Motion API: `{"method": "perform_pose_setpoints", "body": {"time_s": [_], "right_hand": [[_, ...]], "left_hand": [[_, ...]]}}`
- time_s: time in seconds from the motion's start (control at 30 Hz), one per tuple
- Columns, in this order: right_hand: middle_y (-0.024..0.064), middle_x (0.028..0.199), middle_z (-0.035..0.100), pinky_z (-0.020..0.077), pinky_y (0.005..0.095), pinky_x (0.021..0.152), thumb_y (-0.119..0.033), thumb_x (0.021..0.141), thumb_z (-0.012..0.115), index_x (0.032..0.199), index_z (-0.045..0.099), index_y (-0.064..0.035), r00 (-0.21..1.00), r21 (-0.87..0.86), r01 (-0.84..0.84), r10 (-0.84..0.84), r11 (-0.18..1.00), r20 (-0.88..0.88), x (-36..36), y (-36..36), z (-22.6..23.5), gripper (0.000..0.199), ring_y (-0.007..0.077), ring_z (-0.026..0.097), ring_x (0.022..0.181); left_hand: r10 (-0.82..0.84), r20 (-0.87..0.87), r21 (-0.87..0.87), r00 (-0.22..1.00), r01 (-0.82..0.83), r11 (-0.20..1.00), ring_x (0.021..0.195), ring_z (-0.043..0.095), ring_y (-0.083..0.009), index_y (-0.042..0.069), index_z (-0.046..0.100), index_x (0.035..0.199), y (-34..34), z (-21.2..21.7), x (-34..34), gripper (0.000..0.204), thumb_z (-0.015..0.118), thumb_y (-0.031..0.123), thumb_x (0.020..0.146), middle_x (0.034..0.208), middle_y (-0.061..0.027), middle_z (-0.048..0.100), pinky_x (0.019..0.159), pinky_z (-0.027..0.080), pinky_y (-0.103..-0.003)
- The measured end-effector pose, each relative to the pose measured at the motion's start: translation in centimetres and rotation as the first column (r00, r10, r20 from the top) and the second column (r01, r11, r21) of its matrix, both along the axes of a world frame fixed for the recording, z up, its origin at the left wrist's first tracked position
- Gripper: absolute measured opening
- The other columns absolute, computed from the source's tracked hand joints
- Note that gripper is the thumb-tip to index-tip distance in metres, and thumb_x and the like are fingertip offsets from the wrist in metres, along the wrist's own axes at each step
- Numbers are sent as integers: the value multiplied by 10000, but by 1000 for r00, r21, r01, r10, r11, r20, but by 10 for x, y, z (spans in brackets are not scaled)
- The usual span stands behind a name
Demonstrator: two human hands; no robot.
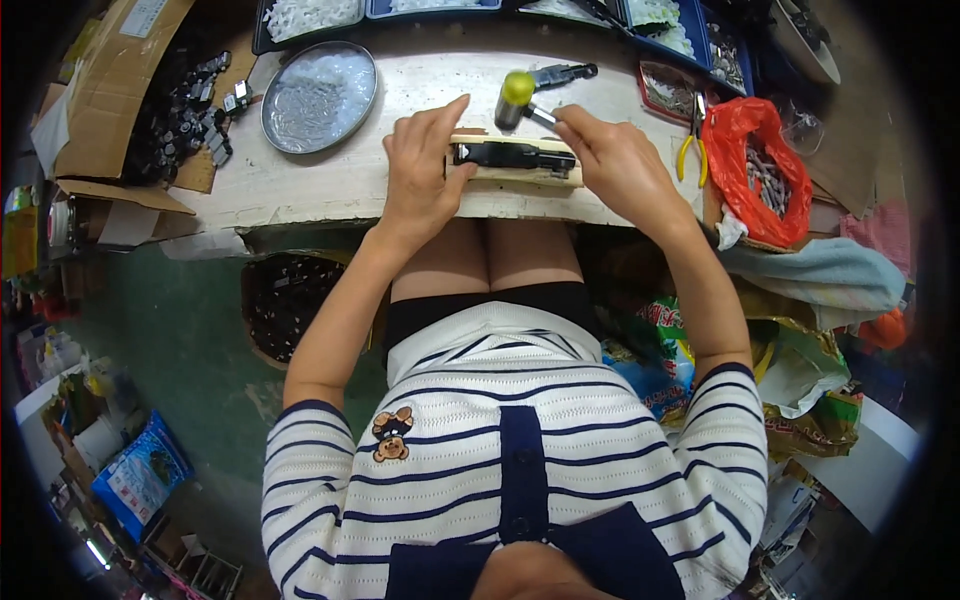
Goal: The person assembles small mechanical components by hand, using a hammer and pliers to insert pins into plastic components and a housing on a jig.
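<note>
My right hand point(625, 160) is closed round the handle of a hammer with a yellow-capped, cylindrical head point(512, 100). That head is raised above the far edge of a pale wooden block point(520, 184) and looks slightly blurred. A long, narrow black part point(510, 155) lies along the block. At the block's left end is my left hand point(425, 175), its index finger stretched out and its thumb against the near left end of the black part. Its other fingers are partly hidden. Behind the hammer lies another black part point(565, 74) on the white worktable point(330, 190).
A round metal tray point(375, 100) of small clear pieces stands left, beside a cardboard box point(125, 100) and loose black-and-silver parts point(205, 125). To the right are yellow-handled pliers point(685, 160) and a red bag point(720, 145) of small parts. Blue bins point(435, 12) line the back.
</note>
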State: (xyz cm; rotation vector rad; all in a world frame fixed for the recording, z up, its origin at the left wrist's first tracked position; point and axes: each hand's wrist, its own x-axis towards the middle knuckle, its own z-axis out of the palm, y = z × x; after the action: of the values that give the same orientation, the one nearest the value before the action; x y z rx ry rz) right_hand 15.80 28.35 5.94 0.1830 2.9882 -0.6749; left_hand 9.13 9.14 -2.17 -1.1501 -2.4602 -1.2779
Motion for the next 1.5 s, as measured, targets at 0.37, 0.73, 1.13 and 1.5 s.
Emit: {"method": "perform_pose_setpoints", "body": {"time_s": [0.37, 0.73, 1.13, 1.5], "right_hand": [[157, 640, 591, 424, 427, 502, -123, 829, 442, 904, 500, -67, 945, -32, -192, 176, 981, -277, 2, -22, -15, 111, 337, 572, 562], [124, 761, 622, 455, 399, 526, -133, 850, 496, 965, 517, -70, 947, -30, -191, 176, 981, -269, 25, -8, -40, 133, 319, 598, 657], [143, 674, 583, 416, 437, 516, -192, 864, 477, 933, 496, -85, 960, 176, 252, -223, 952, -169, 35, 50, -55, 129, 355, 568, 610], [183, 837, 540, 411, 459, 688, -264, 794, 557, 914, 520, -2, 816, 502, 575, -411, 646, -406, 55, 133, -81, 291, 340, 518, 824]], "left_hand": [[120, 142, 108, 983, -136, 985, 1043, 406, -270, 67, 360, 1278, -27, -3, 8, 723, 608, -27, 606, 1106, -116, 470, 942, 283, -365], [86, 239, 128, 967, -120, 984, 1031, 408, -278, 68, 368, 1263, -8, 7, 11, 693, 589, -26, 613, 1096, -114, 471, 939, 294, -372], [-197, -84, -162, 977, 182, 970, 914, 462, -218, 84, 547, 1126, 51, 5, 6, 474, 665, 66, 667, 912, -56, 552, 799, 287, -358], [-520, 734, 644, 437, -203, 738, 860, 606, -241, -3, 412, 1226, 36, 34, -6, 366, 464, 100, 879, 989, -147, 535, 688, 535, -313]]}}
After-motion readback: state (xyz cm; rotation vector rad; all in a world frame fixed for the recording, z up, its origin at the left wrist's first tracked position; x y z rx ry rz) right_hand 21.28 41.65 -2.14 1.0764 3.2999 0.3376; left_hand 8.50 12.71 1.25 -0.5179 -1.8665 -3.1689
